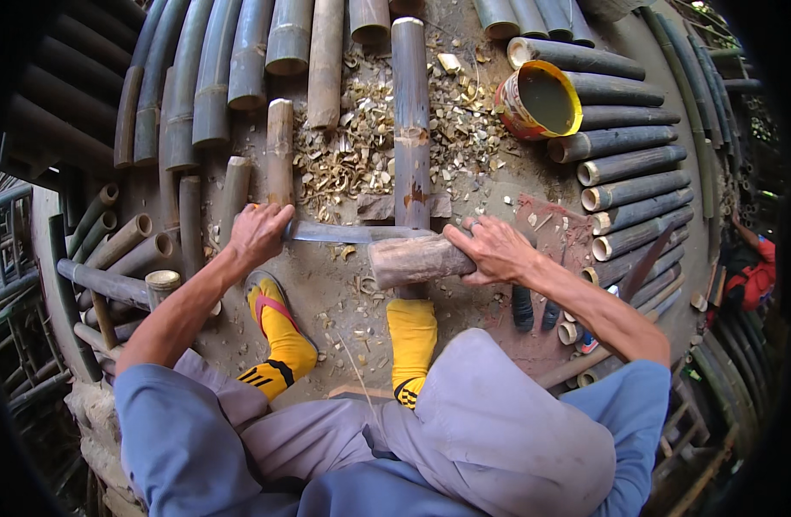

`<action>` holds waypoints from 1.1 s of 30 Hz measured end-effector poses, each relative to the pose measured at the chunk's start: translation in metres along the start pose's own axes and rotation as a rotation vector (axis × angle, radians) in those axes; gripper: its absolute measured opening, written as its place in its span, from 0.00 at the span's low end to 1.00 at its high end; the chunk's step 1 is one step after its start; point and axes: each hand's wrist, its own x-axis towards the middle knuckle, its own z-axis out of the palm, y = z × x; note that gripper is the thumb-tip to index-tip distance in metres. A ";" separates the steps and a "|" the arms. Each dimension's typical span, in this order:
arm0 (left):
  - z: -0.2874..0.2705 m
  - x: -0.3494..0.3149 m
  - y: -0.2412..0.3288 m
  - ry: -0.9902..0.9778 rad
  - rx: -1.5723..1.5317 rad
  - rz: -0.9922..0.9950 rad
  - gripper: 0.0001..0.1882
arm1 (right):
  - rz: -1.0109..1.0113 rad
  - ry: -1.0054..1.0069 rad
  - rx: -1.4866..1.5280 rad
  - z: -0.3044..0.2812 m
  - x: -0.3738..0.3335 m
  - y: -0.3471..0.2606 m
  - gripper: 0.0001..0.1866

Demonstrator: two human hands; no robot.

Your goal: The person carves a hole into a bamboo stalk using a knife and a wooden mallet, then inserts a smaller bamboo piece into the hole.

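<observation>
My left hand (262,234) is closed round the handle of a long knife (335,233), with a bit of orange showing at the grip. The blade reaches right, across a dark bamboo pole (411,164) that runs away from me. My right hand (496,248) grips the right end of a short, thick wooden block (417,262), held above the pole's near end. The block overlaps the blade's far end; whether they touch I cannot tell. My foot in a yellow sock (411,340) is at the pole's near end, and a flat brick (376,207) lies by the pole.
Wood chips (348,155) litter the ground ahead. A yellow-rimmed bucket (546,102) of murky liquid stands at the far right. Cut bamboo lengths (636,194) line the right side, with more bamboo (214,77) far left. My other foot wears a flip-flop (270,297). A person in red (748,280) is at the right edge.
</observation>
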 end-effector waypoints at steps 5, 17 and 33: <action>-0.002 0.005 0.001 -0.004 0.003 -0.008 0.18 | -0.310 0.230 0.093 -0.012 -0.004 -0.069 0.26; -0.001 0.007 0.002 -0.007 0.011 -0.008 0.18 | -0.579 0.415 0.164 -0.005 -0.001 -0.059 0.18; 0.011 -0.014 0.017 0.068 0.025 -0.098 0.23 | 0.363 0.159 0.162 0.002 -0.025 -0.027 0.47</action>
